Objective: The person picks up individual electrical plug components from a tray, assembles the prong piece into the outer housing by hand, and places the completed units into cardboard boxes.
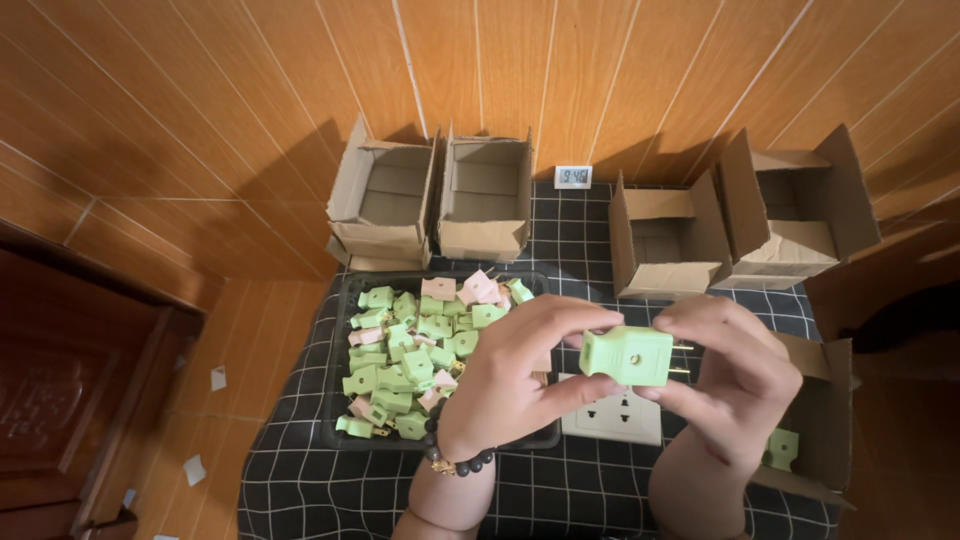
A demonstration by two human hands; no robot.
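Both hands hold one light green plug (628,355) above the table, its brass prongs pointing right. My left hand (515,375), with a dark bead bracelet at the wrist, pinches the plug's left end between thumb and fingers. My right hand (735,375) grips the right, pronged end. Directly under the plug lies a white wall socket plate (612,416). A black tray (340,360) to the left is heaped with several green and pink plugs (400,350).
The table wears a black cloth with a white grid (310,480). Open cardboard boxes stand at the back (385,200), (487,195), (665,235), (800,205). Another box (825,420) at the right holds a green plug (782,448). A small digital clock (573,177) leans on the wooden wall.
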